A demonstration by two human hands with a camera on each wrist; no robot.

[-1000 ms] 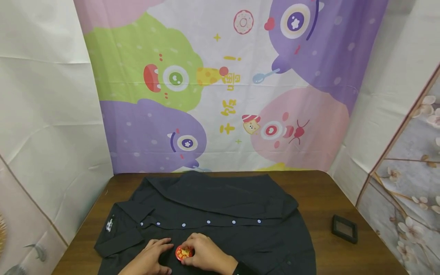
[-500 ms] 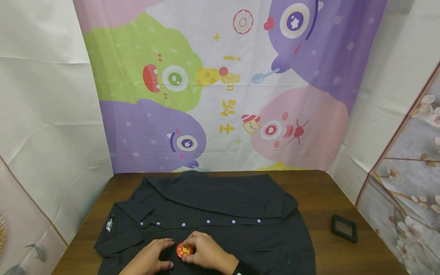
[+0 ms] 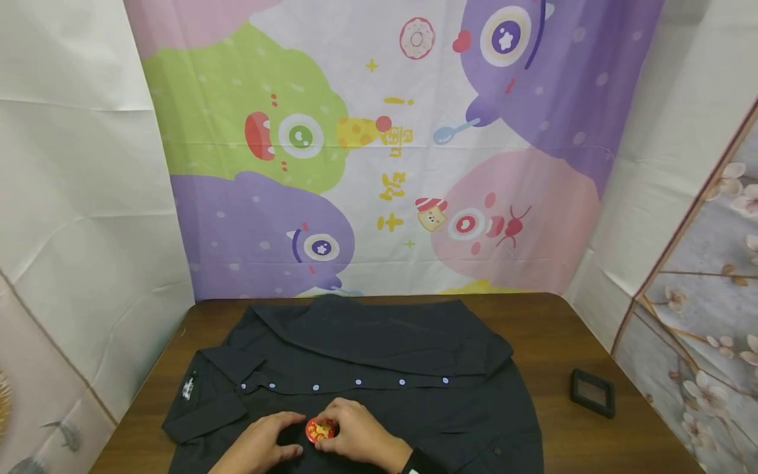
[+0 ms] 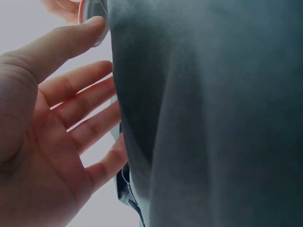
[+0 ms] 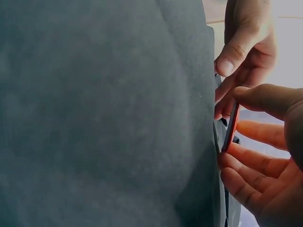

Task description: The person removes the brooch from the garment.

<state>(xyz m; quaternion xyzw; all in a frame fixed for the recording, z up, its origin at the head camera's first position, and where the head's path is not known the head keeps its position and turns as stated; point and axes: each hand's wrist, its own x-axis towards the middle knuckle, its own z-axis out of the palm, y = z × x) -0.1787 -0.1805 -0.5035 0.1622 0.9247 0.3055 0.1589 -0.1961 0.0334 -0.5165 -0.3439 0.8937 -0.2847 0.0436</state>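
Note:
A black button-up shirt (image 3: 379, 349) lies spread on the table, its collar to the left and a row of pale buttons across it. Over its front, my right hand (image 3: 362, 434) pinches a round red-and-yellow badge (image 3: 318, 430) by its edge, between thumb and fingers. Seen edge-on in the right wrist view, the badge (image 5: 231, 126) is thin and red-rimmed, close to the cloth. My left hand (image 3: 260, 442) is just left of it, fingers spread and fingertips at the fabric. The left wrist view shows its thumb (image 4: 71, 40) reaching toward the badge's grey back (image 4: 98, 13).
A small black rectangular frame (image 3: 593, 394) lies on the brown wooden table (image 3: 551, 329) at the right. A cartoon-printed cloth (image 3: 379, 164) hangs behind the table's far edge, with white sheets (image 3: 95, 164) at the sides.
The badge and my right hand have shifted slightly up and to the right. My left hand has followed a little to the right. The shirt has stayed in place.

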